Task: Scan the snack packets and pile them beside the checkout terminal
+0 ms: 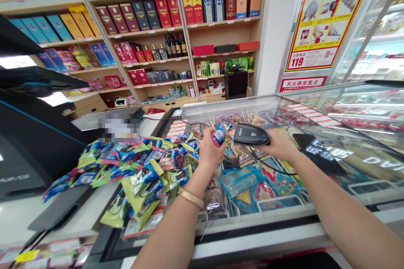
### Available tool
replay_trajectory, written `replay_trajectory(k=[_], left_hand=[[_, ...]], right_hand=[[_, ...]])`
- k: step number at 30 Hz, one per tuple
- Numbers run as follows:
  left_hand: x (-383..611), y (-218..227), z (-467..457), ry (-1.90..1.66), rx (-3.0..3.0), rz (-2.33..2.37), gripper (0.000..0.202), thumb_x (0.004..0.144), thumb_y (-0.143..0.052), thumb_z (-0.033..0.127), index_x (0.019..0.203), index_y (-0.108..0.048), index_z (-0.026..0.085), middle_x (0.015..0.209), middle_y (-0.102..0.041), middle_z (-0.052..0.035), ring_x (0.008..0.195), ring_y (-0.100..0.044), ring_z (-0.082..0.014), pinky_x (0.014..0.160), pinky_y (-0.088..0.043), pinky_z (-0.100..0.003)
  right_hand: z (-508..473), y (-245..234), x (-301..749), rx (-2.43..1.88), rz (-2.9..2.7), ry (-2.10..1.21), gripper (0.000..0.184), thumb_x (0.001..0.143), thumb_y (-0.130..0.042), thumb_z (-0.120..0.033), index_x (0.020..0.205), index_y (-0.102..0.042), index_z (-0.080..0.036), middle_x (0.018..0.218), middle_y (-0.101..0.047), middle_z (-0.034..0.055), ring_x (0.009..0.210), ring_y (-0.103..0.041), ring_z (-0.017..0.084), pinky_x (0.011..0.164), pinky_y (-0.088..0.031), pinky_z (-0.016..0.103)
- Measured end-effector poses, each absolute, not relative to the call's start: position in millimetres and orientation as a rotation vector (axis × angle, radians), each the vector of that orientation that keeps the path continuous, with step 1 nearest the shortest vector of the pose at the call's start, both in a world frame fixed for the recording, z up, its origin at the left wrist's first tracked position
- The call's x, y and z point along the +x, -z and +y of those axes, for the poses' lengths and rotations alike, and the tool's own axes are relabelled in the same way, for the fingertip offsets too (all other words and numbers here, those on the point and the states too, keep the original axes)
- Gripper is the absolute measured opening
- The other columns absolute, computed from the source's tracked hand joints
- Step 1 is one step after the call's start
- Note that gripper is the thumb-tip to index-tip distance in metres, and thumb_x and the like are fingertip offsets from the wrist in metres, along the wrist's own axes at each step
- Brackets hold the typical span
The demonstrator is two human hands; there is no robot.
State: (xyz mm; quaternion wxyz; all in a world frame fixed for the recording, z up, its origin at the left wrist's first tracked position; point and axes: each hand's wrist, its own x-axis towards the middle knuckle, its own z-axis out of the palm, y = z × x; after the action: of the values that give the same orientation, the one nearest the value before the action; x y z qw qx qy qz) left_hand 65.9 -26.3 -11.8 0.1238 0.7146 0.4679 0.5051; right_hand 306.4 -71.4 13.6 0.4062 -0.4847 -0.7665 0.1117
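Observation:
My left hand [211, 148], with a gold band on its wrist, is closed round a small blue and pink snack packet [219, 133] whose barcode label faces up. In my right hand [282, 145] is a black handheld barcode scanner [251, 134], its head pointed left at the packet with a small gap between. The scanner's black cord [274, 168] hangs below it. A heap of blue, green and pink snack packets [139, 172] spreads to the left of my left hand, over the glass top. The fingers of my right hand are mostly hidden behind the scanner.
Beneath my hands is a glass-topped display case [195, 111] with bagged goods inside. A black phone-like slab [319, 154] lies on the glass at right. A dark checkout terminal [28, 134] stands at left. Shelves of boxes and bottles [158, 29] line the back wall.

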Motion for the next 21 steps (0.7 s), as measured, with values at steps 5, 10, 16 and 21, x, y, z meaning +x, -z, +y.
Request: replay_trajectory(k=[5, 10, 16, 21], left_hand=[[64.9, 15.5, -22.0, -1.486, 2.118, 1.370, 0.045, 0.072, -0.072, 0.011, 0.109, -0.049, 0.024, 0.101, -0.067, -0.0032, 0.091, -0.069, -0.0211, 0.081, -0.052, -0.031], [63.1, 18.5, -19.2, -1.515, 2.173, 1.365, 0.044, 0.074, -0.071, 0.010, 0.110, -0.050, 0.023, 0.103, -0.068, -0.0048, 0.094, -0.069, -0.0225, 0.083, -0.053, -0.032], [62.9, 22.4, -17.2, -1.551, 2.213, 1.328, 0.042, 0.076, -0.071, 0.012, 0.111, -0.051, 0.022, 0.105, -0.069, -0.0066, 0.097, -0.070, -0.0236, 0.083, -0.054, -0.034], [62.7, 25.0, -15.5, -1.562, 2.232, 1.299, 0.041, 0.076, -0.070, 0.012, 0.111, -0.051, 0.022, 0.105, -0.068, -0.0068, 0.096, -0.069, -0.0231, 0.083, -0.054, -0.033]], right_hand=[[-72.1, -14.6, 306.5, -1.206, -1.941, -0.341, 0.033, 0.071, -0.074, -0.044, 0.094, -0.079, -0.020, 0.089, -0.080, 0.0038, 0.077, -0.073, 0.025, 0.073, -0.058, 0.033], [-74.8, -16.6, 303.4, -1.218, -1.960, -0.373, 0.033, 0.072, -0.074, -0.042, 0.095, -0.078, -0.020, 0.091, -0.080, 0.0047, 0.080, -0.073, 0.025, 0.074, -0.058, 0.033], [-76.5, -18.7, 300.6, -1.216, -1.979, -0.358, 0.031, 0.073, -0.071, -0.043, 0.094, -0.077, -0.020, 0.092, -0.080, 0.0048, 0.079, -0.074, 0.025, 0.074, -0.058, 0.032], [-75.3, -17.1, 301.9, -1.212, -1.977, -0.356, 0.031, 0.072, -0.071, -0.040, 0.095, -0.077, -0.021, 0.092, -0.080, 0.0043, 0.080, -0.074, 0.025, 0.074, -0.058, 0.032]])
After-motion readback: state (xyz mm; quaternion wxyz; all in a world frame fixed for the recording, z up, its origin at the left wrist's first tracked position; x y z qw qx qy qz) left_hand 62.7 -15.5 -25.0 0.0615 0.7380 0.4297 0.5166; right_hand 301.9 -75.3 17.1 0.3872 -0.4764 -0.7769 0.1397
